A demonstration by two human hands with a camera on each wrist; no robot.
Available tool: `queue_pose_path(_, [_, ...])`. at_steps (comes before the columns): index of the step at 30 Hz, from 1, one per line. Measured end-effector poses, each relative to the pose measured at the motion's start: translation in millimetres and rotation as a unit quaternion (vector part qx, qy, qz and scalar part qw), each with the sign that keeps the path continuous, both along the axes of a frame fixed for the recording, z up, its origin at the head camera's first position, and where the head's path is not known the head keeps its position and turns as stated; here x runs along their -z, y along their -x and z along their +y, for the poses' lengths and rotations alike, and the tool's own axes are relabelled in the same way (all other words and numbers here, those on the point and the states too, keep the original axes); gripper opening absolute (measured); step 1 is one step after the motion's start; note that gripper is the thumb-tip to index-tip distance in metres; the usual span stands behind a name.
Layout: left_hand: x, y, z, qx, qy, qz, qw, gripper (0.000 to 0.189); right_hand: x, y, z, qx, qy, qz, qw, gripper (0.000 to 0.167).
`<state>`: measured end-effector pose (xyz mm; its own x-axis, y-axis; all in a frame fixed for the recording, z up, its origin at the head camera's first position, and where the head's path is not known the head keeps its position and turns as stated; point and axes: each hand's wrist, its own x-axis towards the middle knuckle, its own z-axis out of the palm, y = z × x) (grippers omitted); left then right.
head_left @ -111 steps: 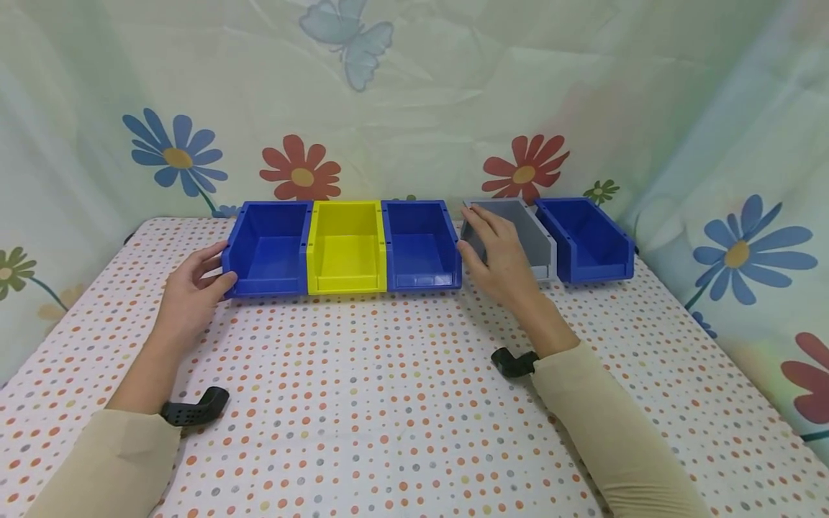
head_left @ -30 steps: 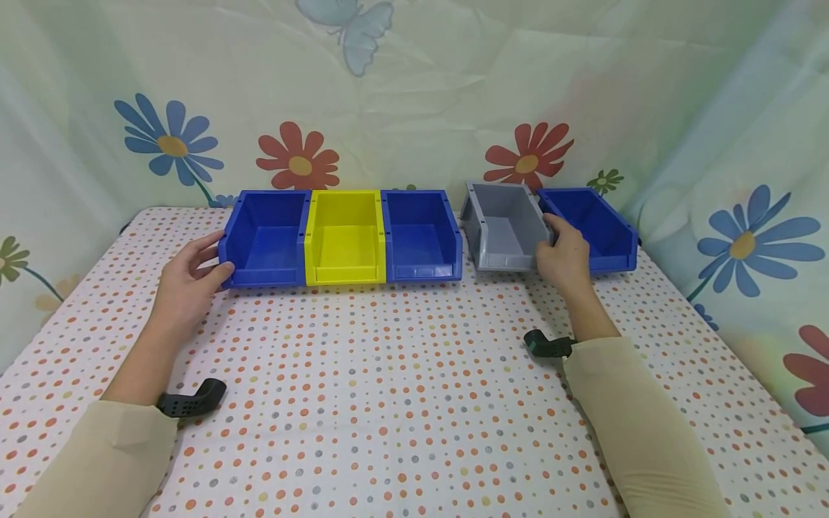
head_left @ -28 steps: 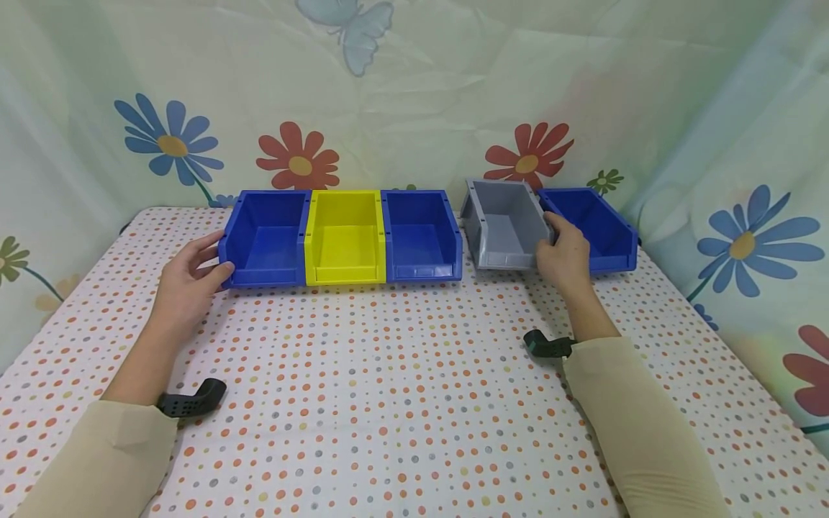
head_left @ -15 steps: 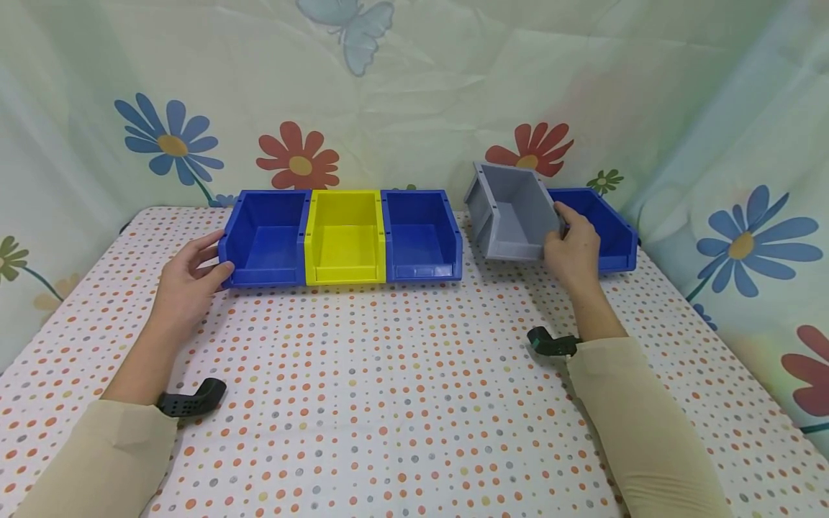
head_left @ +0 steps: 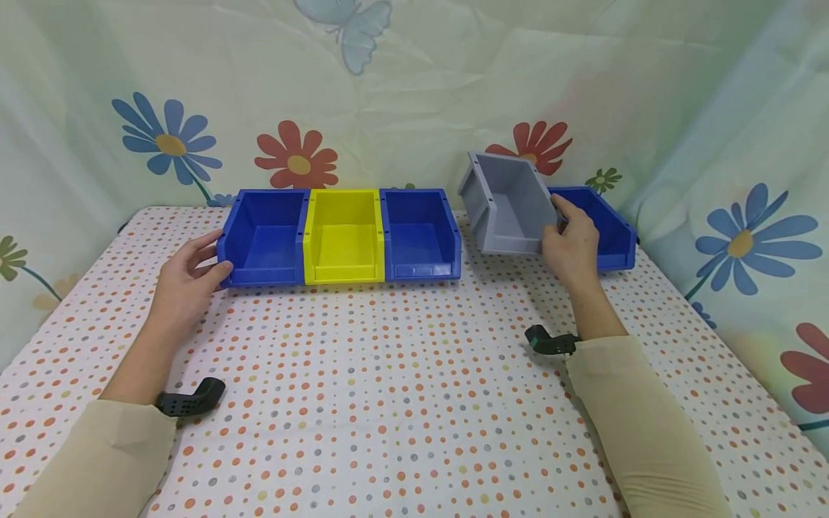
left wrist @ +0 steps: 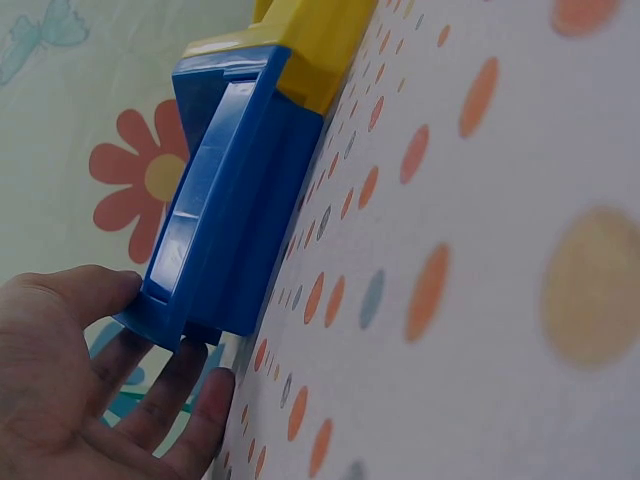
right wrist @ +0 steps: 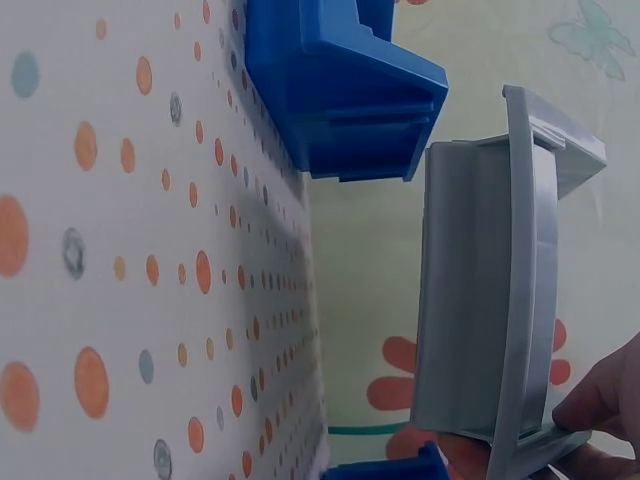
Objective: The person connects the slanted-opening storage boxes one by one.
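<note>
My left hand (head_left: 184, 280) holds the outer front corner of the leftmost blue storage bin (head_left: 268, 248). In the left wrist view its thumb (left wrist: 95, 290) lies at the bin's front corner, with the fingers around the side. A yellow bin (head_left: 345, 244) and another blue bin (head_left: 421, 237) continue the row, side against side. My right hand (head_left: 571, 241) grips the right wall of a grey storage bin (head_left: 512, 208). That grey bin hangs above the table, tilted, with a gap under it in the right wrist view. Behind the right hand sits a further blue bin (head_left: 618, 234), partly covered.
A white tablecloth (head_left: 363, 403) with coloured dots covers the table. A flowered curtain (head_left: 427, 93) stands right behind the bins and along both sides. A black wrist camera (head_left: 194, 399) is strapped to the left wrist, another (head_left: 549, 342) to the right.
The right hand has gone from the grey bin's left side to its right wall and raised it off the table, tilting it. The left hand has stayed at its blue bin.
</note>
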<state>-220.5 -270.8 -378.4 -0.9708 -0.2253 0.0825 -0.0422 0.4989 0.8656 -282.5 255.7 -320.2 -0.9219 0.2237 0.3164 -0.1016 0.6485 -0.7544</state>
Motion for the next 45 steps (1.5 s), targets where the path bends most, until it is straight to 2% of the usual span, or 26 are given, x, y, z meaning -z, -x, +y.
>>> queue_pose_path(19, [1.5, 1.0, -0.4, -0.005, -0.005, -0.002, 1.0000, 0.059, -0.3, -2.4, -14, -0.015, -0.024, 0.000, 0.9996, 0.058])
queue_pose_path(32, [1.1, 1.1, -1.1, -0.002, -0.007, -0.003, 1.0000, 0.059, 0.5, -3.9, -17, -0.028, -0.049, 0.014, 0.9983, 0.057])
queue_pose_path(39, [0.4, 2.5, -1.0, 0.000, -0.006, -0.005, 1.0000, 0.060, 0.0, -3.6, -18, -0.026, -0.060, 0.009, 0.9978, 0.057])
queue_pose_path(45, [0.6, 2.8, -0.4, 0.002, -0.010, -0.006, 0.9999, 0.060, 2.4, -4.4, -18, -0.021, -0.072, 0.026, 0.9968, 0.054])
